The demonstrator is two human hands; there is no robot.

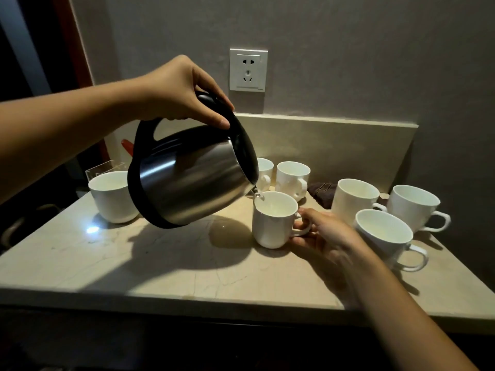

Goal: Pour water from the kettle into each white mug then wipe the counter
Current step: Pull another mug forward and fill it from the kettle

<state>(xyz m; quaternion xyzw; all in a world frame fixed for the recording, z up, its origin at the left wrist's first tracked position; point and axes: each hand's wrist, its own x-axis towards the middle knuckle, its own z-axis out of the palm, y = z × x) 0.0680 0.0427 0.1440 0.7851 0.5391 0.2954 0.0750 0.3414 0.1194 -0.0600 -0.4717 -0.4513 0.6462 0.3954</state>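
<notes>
The stone counter (107,266) is under both my hands, and it will get wet if I make a mess. My left hand (184,92) is curled tight round the black handle on top of the steel kettle (187,180), and the kettle is tipped so its spout hangs right over the near rim of the white mug (273,220). A thin stream of water (259,196) is going in at the very edge. If I tip too much, the water could rush out and splash over the rim. If my hand shakes, the stream could miss and run down the outside. My right hand (321,234) pinches the mug's handle with fingers and thumb to keep it steady. That hand is just below the spout, so hot water could land on my fingers. I cannot see how full the mug is, so it might spill over. More white mugs sit past my right hand, and a big one sits behind the kettle. The dark cloth (321,192) for wiping lies far back between the mugs.
</notes>
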